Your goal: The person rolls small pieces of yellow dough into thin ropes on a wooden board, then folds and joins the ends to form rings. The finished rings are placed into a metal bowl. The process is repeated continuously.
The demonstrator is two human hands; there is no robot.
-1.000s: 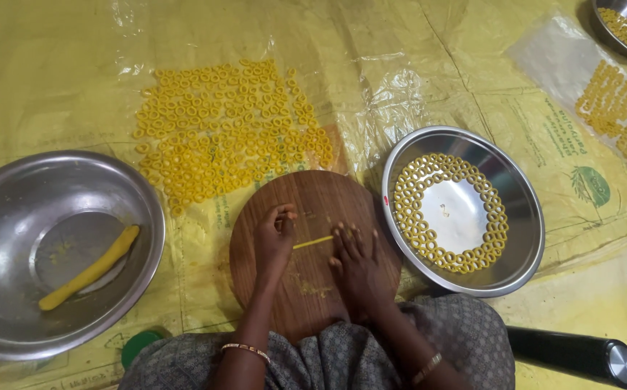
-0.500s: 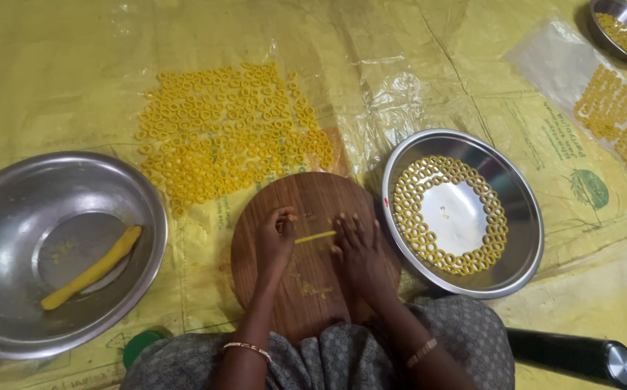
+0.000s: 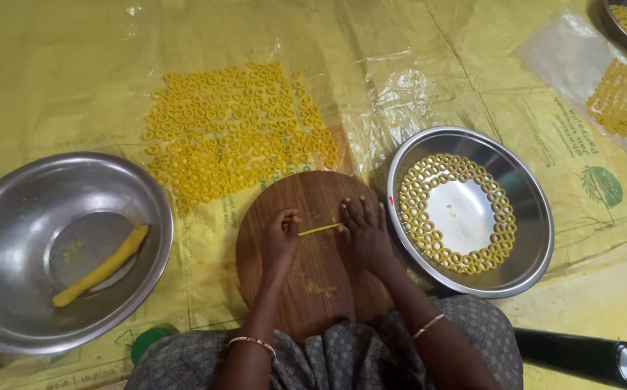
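Head view shows me both hands on a round wooden board (image 3: 306, 282) in my lap, with a thin yellow dough strand (image 3: 320, 230) stretched between them. My left hand (image 3: 279, 242) pinches one end of the strand with curled fingertips, and my right hand (image 3: 363, 232) rests flat-fingered on the board, its fingertips pressing the other end. To roll this well, I judge I should keep pressure light and even so the strand stays uniform and does not tear at the middle, and keep it on the bare wood, where it will not stick to crumbs. Just beside my right hand sits a steel plate (image 3: 530, 217) with small dough rings (image 3: 429, 191) set around its inner edge, the centre bare. Beyond the board, more rings lie spread on the yellow plastic sheet (image 3: 75, 79). To my left a large steel bowl (image 3: 10, 217) holds one thick dough roll (image 3: 102, 266), well apart from my hands.
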